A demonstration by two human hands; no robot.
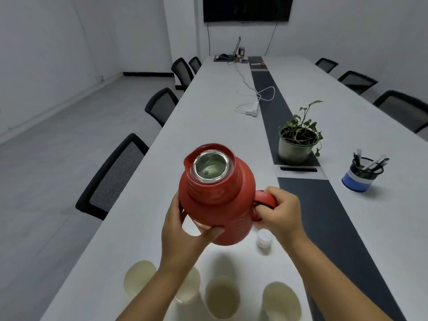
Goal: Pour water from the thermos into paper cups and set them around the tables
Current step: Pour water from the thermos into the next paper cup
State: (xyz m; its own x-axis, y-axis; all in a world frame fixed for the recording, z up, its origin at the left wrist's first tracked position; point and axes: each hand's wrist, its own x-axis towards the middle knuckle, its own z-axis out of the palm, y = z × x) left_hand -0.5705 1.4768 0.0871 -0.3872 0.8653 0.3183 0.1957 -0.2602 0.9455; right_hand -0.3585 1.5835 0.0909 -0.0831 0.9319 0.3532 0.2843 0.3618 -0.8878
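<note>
Head view: right hand [281,213] is gripping the handle and left hand [183,224] is bracing the heavy, smooth red plastic thermos [216,195].

Potted plant [297,140] on dark strip, pen holder [360,174] to its right, laptop [236,50] at far end, wall TV [246,8]
</note>
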